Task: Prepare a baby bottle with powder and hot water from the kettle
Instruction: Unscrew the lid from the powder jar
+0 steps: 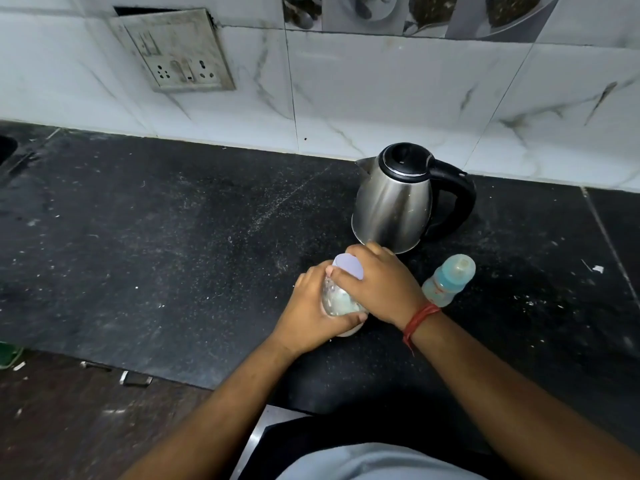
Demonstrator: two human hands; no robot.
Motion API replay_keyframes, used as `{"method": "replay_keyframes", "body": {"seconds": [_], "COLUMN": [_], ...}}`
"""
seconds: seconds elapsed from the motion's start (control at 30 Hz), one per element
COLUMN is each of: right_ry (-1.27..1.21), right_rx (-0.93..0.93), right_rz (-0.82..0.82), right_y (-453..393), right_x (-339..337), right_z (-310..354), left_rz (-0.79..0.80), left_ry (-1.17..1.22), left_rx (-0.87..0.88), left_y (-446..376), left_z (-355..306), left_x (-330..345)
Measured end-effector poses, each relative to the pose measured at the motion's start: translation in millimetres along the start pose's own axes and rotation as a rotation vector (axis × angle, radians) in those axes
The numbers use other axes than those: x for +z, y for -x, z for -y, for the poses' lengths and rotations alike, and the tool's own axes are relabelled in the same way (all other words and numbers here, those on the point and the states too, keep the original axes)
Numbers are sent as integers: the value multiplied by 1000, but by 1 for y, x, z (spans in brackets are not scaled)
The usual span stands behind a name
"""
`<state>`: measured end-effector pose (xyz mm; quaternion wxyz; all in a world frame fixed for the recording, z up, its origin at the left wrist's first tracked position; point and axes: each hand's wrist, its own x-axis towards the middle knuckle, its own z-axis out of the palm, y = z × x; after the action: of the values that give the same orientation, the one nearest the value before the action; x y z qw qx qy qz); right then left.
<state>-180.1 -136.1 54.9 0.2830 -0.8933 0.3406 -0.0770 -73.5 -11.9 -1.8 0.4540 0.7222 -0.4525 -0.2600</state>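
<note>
A clear jar [337, 301] with whitish powder inside stands on the black counter [173, 254]. My left hand [311, 313] is wrapped around its body. My right hand [377, 285] grips its pale lilac lid [348, 266] from above. Just right of my right wrist stands a small baby bottle [446, 282] with a light blue cap on. Behind the jar a steel electric kettle [394, 202] with a black lid and handle stands near the wall, spout to the left.
White marble-look wall tiles rise behind the counter, with a grimy socket plate [180, 53] at upper left. A dark sink edge [7, 147] shows at far left. The counter's front edge runs below my forearms; a brown floor lies at lower left.
</note>
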Motion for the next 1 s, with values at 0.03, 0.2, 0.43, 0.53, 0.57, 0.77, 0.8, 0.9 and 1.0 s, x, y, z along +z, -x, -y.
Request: {"method": "replay_keyframes", "body": {"seconds": [0.03, 0.2, 0.43, 0.53, 0.57, 0.77, 0.8, 0.9, 1.0], "right_ry": [-40, -47, -15, -141, -170, -231, -220, -110, 68], "right_rx": [14, -56, -136, -287, -347, -403, -376, -246, -169], "right_rz": [-32, -72, -105, 12, 64, 330, 325, 224, 259], "right_y": [0, -2, -4, -5, -6, -22, -24, -25, -23], "right_x": [-3, -22, -26, -35, -39, -68, -72, -77, -75], "right_z": [2, 4, -2, -5, -5, -3, -5, -7, -2], "left_rz": [12, 62, 163, 315, 360, 311, 277, 150, 84], "left_ry": [63, 178, 274, 432, 498, 535, 489, 306, 150], "left_rx": [-24, -68, -84, -99, -121, -117, -114, -95, -38], "left_y": [-1, -8, -16, -11, -8, -8, -10, -14, -16], "left_z": [-2, -15, -21, -27, -31, -37, -35, -29, -28], "left_x": [0, -5, -12, -17, -18, -18, -18, -17, -14]}}
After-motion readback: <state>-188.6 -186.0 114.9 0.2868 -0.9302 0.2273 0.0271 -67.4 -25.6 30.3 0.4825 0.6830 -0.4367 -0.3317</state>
